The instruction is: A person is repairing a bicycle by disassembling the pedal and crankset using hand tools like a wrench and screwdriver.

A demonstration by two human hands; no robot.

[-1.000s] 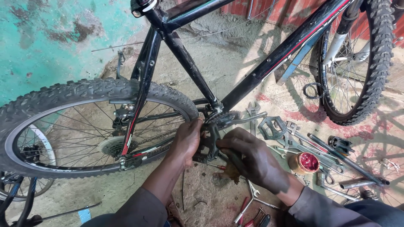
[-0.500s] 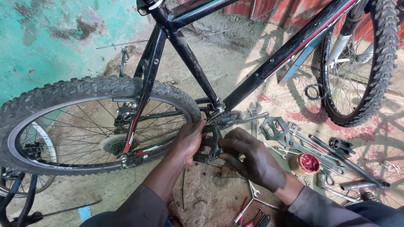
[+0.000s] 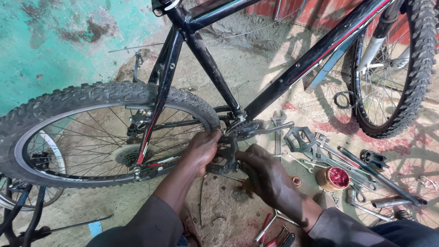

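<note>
Both hands were down at the bike's crank: left hand (image 3: pixel 201 151) fingers wrapped on the black pedal (image 3: pixel 225 158), right hand (image 3: pixel 267 176) clamped on it from below. I'd grip steady, turning squarely so threads don't cross.

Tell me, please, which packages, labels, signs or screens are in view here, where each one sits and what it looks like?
Small round tin: open, on the ground among the spanners, right of the right hand; brass-coloured wall, red contents.
Blue patterned scrap: flat on the ground at lower left, below the rear wheel; possibly a label.
No signs or screens show.
</note>
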